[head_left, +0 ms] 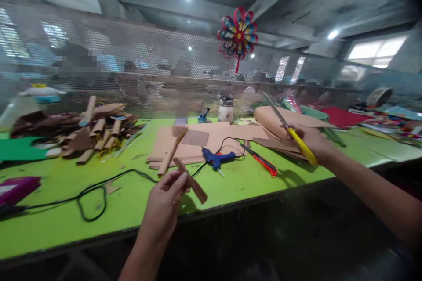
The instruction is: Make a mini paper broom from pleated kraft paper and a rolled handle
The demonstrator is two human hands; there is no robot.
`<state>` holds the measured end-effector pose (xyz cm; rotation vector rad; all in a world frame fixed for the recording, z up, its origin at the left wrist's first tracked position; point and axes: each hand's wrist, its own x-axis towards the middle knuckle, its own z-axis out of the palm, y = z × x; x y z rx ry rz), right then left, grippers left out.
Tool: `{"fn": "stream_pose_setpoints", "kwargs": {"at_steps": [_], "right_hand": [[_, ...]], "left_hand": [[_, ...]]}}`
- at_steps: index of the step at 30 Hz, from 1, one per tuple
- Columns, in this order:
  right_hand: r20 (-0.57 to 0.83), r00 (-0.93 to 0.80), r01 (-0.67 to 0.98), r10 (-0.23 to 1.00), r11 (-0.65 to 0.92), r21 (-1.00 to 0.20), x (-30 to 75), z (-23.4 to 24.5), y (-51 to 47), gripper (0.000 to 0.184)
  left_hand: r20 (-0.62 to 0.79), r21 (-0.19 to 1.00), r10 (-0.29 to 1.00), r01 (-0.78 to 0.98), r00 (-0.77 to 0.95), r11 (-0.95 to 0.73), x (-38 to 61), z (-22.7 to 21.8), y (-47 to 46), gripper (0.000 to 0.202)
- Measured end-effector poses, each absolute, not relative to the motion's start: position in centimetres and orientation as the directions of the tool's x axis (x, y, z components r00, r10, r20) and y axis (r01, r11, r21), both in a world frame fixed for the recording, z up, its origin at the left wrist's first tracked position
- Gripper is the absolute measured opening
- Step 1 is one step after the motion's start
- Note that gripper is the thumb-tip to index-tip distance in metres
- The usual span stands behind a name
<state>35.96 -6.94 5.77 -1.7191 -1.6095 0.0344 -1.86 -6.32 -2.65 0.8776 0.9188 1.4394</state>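
Note:
Between the thumb and fingers of my left hand (171,186) is a narrow brown paper strip (198,190), held slanting above the table's front part. My right hand (308,140) is raised at the right and grips a pair of scissors (299,142) with yellow handles, blades pointing up and to the left. Beyond my left hand lie a rolled paper tube (168,158) with yellow string and a stack of brown paper sheets (217,134). A blue glue gun (217,158) rests on the green table, beside a red utility knife (263,162).
Brown paper tubes (99,134) are heaped at the left. A black cord (121,174) loops across the green table (132,202) near a purple box (20,189). A bottle (226,110) stands at the back before a perforated screen (158,66), with a flower-shaped ornament (239,35) hanging above.

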Motion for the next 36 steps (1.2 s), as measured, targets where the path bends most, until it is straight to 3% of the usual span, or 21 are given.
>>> {"fn": "stream_pose_setpoints", "kwargs": {"at_steps": [1, 2, 5, 6, 8, 9, 12, 16, 26, 36], "right_hand": [[0.384, 0.132, 0.802, 0.914, 0.129, -0.584, 34.1, 4.7, -9.4, 0.046], [0.256, 0.068, 0.679, 0.964, 0.143, -0.72, 32.1, 3.4, -11.9, 0.052], [-0.029, -0.113, 0.397, 0.993, 0.018, -0.918, 26.1, -1.7, -18.1, 0.05], [-0.066, -0.159, 0.34, 0.985, -0.008, -0.94, 24.3, -3.5, -19.5, 0.048], [0.004, -0.115, 0.253, 0.993, 0.034, -0.967, 21.5, -6.8, -21.2, 0.046], [0.08, -0.077, 0.255, 0.994, 0.097, -0.962, 20.6, -8.0, -21.6, 0.049], [0.216, -0.003, 0.474, 0.976, 0.191, -0.86, 19.2, -9.4, -22.1, 0.051], [0.187, -0.088, 0.673, 0.978, 0.197, -0.713, 19.2, -8.4, -22.6, 0.049], [0.28, -0.17, 0.765, 0.945, 0.306, -0.567, 17.9, -7.6, -25.0, 0.051], [0.344, -0.192, 0.801, 0.919, 0.349, -0.486, 17.5, -7.6, -25.1, 0.056]], "left_hand": [[0.004, 0.874, 0.999, -0.485, -0.048, -0.027, -1.7, -2.5, -6.5, 0.033], [-0.009, 0.835, 1.0, -0.55, -0.03, -0.009, -1.6, -2.4, -6.8, 0.032], [-0.058, 0.75, 0.998, -0.658, 0.022, 0.058, -1.0, -2.5, -8.0, 0.03], [-0.069, 0.735, 0.997, -0.674, 0.032, 0.072, -0.8, -2.6, -8.5, 0.03], [-0.074, 0.72, 0.997, -0.689, 0.038, 0.08, -0.5, -3.1, -9.5, 0.027], [-0.067, 0.721, 0.997, -0.689, 0.036, 0.073, -0.4, -3.3, -10.1, 0.026], [-0.034, 0.743, 0.999, -0.668, 0.022, 0.04, -0.5, -4.1, -11.5, 0.023], [-0.039, 0.747, 0.999, -0.664, -0.031, 0.009, -1.1, -5.0, -13.2, 0.022], [0.055, 0.721, 0.998, -0.69, -0.021, -0.055, -2.2, -5.4, -16.0, 0.017], [0.053, 0.656, 0.996, -0.75, -0.066, -0.085, -3.4, -5.6, -16.0, 0.015]]}}
